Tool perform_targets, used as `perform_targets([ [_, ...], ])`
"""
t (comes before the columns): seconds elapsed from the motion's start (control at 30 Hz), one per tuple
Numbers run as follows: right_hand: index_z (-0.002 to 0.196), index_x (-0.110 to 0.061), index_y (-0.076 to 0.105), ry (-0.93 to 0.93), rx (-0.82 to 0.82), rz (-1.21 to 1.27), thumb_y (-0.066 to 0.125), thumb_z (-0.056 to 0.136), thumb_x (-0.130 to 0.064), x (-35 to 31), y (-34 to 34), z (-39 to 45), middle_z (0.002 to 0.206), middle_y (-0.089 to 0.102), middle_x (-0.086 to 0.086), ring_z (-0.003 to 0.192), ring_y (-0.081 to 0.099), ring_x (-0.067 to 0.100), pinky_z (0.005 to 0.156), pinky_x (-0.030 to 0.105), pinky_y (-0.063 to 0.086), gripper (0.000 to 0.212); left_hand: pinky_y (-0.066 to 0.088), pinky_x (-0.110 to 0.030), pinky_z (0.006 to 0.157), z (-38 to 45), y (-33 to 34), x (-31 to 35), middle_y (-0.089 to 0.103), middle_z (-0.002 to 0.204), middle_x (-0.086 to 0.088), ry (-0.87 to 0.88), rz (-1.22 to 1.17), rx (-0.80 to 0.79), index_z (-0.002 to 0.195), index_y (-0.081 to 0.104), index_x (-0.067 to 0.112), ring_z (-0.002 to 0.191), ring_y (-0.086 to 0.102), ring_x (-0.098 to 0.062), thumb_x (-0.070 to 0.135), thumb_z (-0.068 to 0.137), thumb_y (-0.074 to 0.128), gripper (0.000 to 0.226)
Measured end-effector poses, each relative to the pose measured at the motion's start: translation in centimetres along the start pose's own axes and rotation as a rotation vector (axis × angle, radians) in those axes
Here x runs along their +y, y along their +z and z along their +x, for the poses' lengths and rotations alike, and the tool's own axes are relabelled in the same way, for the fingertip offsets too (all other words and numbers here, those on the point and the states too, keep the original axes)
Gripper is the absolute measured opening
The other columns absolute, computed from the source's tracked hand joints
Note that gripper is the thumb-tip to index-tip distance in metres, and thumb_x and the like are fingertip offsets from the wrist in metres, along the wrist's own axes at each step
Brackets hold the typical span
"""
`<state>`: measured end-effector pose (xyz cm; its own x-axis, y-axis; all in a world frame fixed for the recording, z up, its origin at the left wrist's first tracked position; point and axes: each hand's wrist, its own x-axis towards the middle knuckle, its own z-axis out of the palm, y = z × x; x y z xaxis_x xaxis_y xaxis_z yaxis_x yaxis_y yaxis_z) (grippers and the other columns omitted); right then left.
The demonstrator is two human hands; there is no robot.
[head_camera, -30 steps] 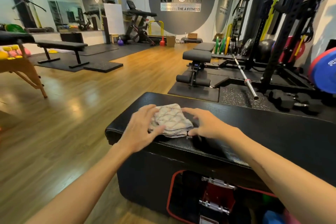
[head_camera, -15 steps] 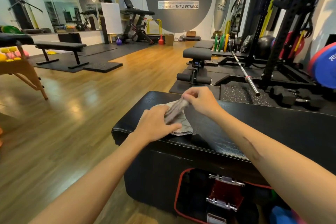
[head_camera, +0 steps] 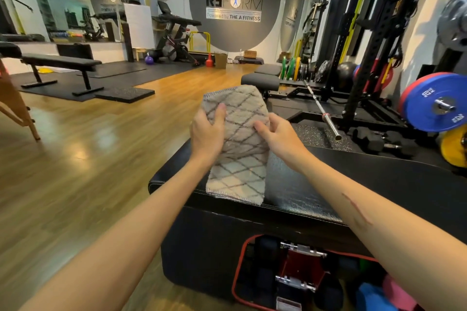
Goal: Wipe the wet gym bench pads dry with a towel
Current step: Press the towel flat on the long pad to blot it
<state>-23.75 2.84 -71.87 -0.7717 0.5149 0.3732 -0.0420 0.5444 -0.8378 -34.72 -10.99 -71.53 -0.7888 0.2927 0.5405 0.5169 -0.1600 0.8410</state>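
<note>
A beige towel with a grey diamond pattern hangs unfolded in the air above the black bench pad. My left hand grips its left edge, thumb on the front of the cloth. My right hand holds the right edge, fingers curled behind it. The towel's lower hem reaches down to about the pad's near edge. The pad's glossy black top shows a dull smeared patch near the front, right of the towel.
Under the pad, a red-rimmed opening shows stored gear. A barbell, rack and blue weight plates stand to the right. Wooden floor lies to the left, with a flat bench and a wooden table leg beyond.
The towel lay folded on the pad under both hands. The right hand pulled up a corner, and now both hands hold the towel lifted and opened out above the pad.
</note>
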Motion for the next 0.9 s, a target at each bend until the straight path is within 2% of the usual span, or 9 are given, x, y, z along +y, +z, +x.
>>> perform_targets([
  [0.07,0.088,-0.029,0.055,-0.056,0.099,-0.081,0.052,0.101,-0.035,-1.6,0.1,-0.1,0.088,0.065,-0.008,0.077,0.059,-0.008,0.072,0.021,0.048,0.015,0.044,-0.026,0.076,-0.4,0.5,0.5,0.062,0.093,0.01,0.019,-0.002,0.05,0.112,0.055,0.013,0.089,0.058,-0.009,0.04,0.099,0.045,0.032],
  [0.13,0.077,-0.029,0.046,-0.115,0.191,-0.185,0.05,0.103,-0.032,-2.5,0.2,0.1,0.074,0.055,-0.01,0.065,0.051,-0.004,0.057,0.013,0.035,0.026,0.037,-0.025,0.072,-0.3,1.2,0.8,0.056,0.09,0.013,-0.024,0.016,0.08,0.112,0.049,0.013,0.087,0.053,-0.009,0.039,0.101,0.04,0.03],
  [0.3,0.072,-0.016,0.041,-0.004,0.129,-0.402,0.049,0.102,-0.034,-2.0,-0.2,0.9,0.07,0.049,0.002,0.069,0.046,0.018,0.051,0.021,0.026,0.036,0.039,-0.037,0.101,0.0,2.6,-0.4,0.057,0.125,-0.005,-0.236,-0.011,0.077,0.129,0.048,0.008,0.117,0.051,-0.021,0.039,0.1,0.041,0.043],
  [0.37,0.09,-0.014,0.051,0.059,0.067,-0.463,0.046,0.102,-0.042,-1.1,-0.5,1.4,0.084,0.058,0.008,0.085,0.054,0.028,0.065,0.03,0.039,0.031,0.038,-0.044,0.106,-0.2,3.1,-1.8,0.053,0.132,-0.008,-0.339,0.015,0.056,0.136,0.044,0.007,0.123,0.048,-0.024,0.039,0.1,0.041,0.049],
  [0.47,0.146,-0.017,0.035,0.188,-0.081,-0.691,0.037,0.1,-0.056,0.5,-0.5,1.3,0.135,0.052,0.017,0.126,0.046,0.039,0.102,0.052,0.037,0.061,0.055,-0.049,0.087,-0.7,3.2,-4.3,0.047,0.133,-0.008,-0.584,0.018,-0.013,0.139,0.038,0.005,0.117,0.054,-0.032,0.033,0.095,0.044,0.053],
  [0.57,0.146,-0.018,0.039,0.085,-0.13,-0.851,0.041,0.096,-0.062,1.7,0.2,-2.4,0.141,0.046,0.011,0.131,0.04,0.032,0.106,0.052,0.028,0.066,0.058,-0.035,0.048,-1.5,1.6,-6.1,0.048,0.127,-0.013,-0.73,0.024,-0.059,0.139,0.033,0.004,0.086,0.07,-0.033,0.014,0.089,0.053,0.054],
  [0.63,0.137,-0.021,0.05,-0.005,-0.195,-0.886,0.05,0.089,-0.066,2.3,0.9,-6.1,0.128,0.05,0.006,0.123,0.044,0.026,0.103,0.046,0.031,0.066,0.05,-0.026,0.042,-2.2,0.6,-6.8,0.062,0.109,-0.018,-0.619,0.268,-0.112,0.13,0.04,0.0,0.063,0.069,-0.025,0.021,0.088,0.052,0.049],
  [0.77,0.14,-0.022,0.041,-0.017,-0.376,-1.02,0.058,0.081,-0.07,3.0,1.5,-10.4,0.131,0.041,0.004,0.121,0.041,0.026,0.103,0.043,0.032,0.078,0.041,-0.038,0.084,-2.2,-0.9,-7.5,0.049,0.123,-0.009,-0.034,0.638,-0.132,0.12,0.049,0.01,0.111,0.05,-0.028,0.016,0.09,0.048,0.032],
  [0.9,0.112,-0.022,0.058,0.008,-0.405,-0.913,0.065,0.091,-0.032,2.7,0.2,-9.6,0.112,0.054,0.002,0.101,0.055,0.024,0.084,0.041,0.048,0.025,0.014,-0.036,0.109,-0.6,-2.0,-8.4,0.047,0.137,0.006,0.327,0.766,-0.716,0.121,0.061,0.027,0.131,0.037,-0.017,0.007,0.071,0.058,0.054],
])
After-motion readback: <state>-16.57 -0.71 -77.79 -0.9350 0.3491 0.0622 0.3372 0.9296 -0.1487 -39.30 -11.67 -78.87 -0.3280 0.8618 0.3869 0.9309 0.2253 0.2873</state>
